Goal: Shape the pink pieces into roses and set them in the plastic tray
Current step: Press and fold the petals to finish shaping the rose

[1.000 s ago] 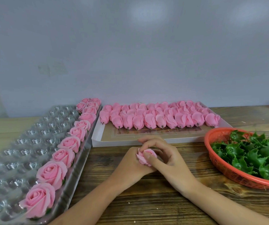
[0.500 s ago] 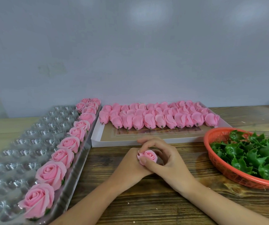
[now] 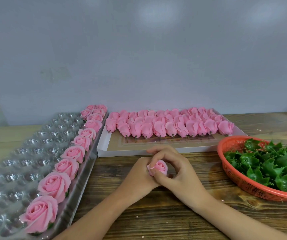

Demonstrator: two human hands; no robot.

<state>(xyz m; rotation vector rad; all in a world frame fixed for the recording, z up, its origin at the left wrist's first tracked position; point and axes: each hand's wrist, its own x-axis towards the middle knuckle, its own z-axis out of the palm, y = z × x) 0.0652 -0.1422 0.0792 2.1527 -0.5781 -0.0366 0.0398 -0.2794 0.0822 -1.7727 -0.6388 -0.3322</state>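
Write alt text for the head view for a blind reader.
The left hand and right hand grip a pink rose at a wooden table. Left, a plastic tray holds finished roses; behind, a white box of pink buds; right, an orange basket of green leaves.

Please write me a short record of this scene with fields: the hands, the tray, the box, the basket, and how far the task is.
hands: left hand and right hand both grip one rose
tray: clear tray on the left; finished roses line its right edge
box: white box behind the hands; rows of pink buds lie in it
basket: orange basket on the right; green leaves inside
task: the gripped rose is not yet in the tray
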